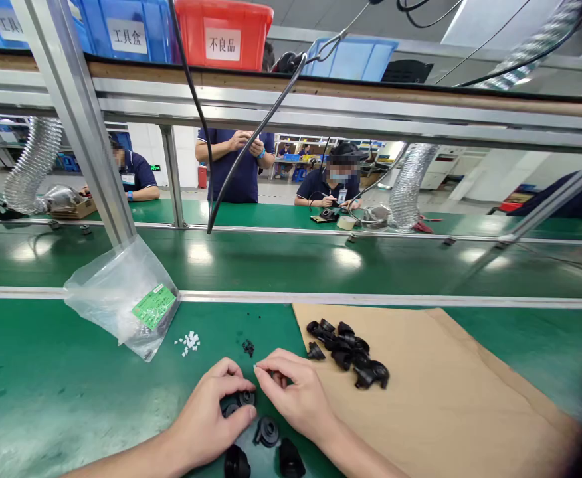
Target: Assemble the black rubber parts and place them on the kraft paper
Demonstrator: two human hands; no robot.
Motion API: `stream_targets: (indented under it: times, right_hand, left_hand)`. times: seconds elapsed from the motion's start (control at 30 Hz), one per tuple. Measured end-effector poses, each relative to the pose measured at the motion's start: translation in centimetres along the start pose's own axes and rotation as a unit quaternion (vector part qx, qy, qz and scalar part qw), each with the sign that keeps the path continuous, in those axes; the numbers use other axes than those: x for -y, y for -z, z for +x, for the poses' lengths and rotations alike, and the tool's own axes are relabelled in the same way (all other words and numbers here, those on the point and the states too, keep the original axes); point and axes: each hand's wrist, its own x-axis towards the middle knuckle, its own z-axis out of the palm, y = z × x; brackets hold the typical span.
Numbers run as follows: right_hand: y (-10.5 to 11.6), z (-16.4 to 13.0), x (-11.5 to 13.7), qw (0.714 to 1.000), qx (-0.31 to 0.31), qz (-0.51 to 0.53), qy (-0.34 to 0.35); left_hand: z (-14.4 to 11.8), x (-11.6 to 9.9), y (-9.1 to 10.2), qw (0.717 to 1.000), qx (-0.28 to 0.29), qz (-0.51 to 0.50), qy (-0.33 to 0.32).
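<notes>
My left hand is curled around a small black plastic part on the green bench. My right hand meets it from the right, pinching a tiny white piece at its fingertips just above that part. Three more black parts lie below my hands near the front edge. A little heap of white pieces sits to the upper left, with a few small black bits beside it. A pile of black parts rests on brown paper to the right.
A clear plastic bag with a green label leans against a metal post. A conveyor belt runs behind the bench. Across it, three people work. Blue and red bins stand on the overhead shelf; cables hang down.
</notes>
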Motion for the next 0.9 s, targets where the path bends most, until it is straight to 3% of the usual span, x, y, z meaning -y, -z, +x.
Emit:
stream_targets:
  times: [0.1, 0.2, 0.27, 0.37, 0.47, 0.63, 0.9]
  right_hand:
    - [0.0, 0.0, 0.0, 1.0, -0.023, 0.005, 0.019]
    - [0.1, 0.1, 0.2, 0.997, -0.048, 0.004, 0.064]
    - [0.1, 0.0, 0.4, 0.993, -0.056, -0.001, 0.102]
    - [0.0, -0.1, 0.6, 0.989, -0.051, -0.014, 0.137]
    - [-0.3, -0.3, 0.6, 0.989, -0.042, -0.027, 0.142]
    - [-0.5, -0.5, 0.6, 0.99, -0.025, -0.046, 0.13]
    - [-0.7, -0.7, 1.4, 0.99, -0.003, -0.082, 0.115]
  left_hand:
    - [0.5, 0.7, 0.2, 0.998, -0.014, -0.041, 0.048]
    - [1.1, 1.7, 0.6, 0.982, -0.038, -0.174, 0.068]
    - [1.4, 2.2, 0.9, 0.949, -0.048, -0.295, 0.101]
    - [1.5, 2.4, 1.1, 0.865, -0.03, -0.468, 0.177]
    - [1.3, 2.3, 0.9, 0.813, 0.001, -0.544, 0.205]
    - [1.4, 2.0, 0.7, 0.809, 0.022, -0.547, 0.213]
    - [1.3, 1.9, 0.3, 0.828, 0.02, -0.524, 0.198]
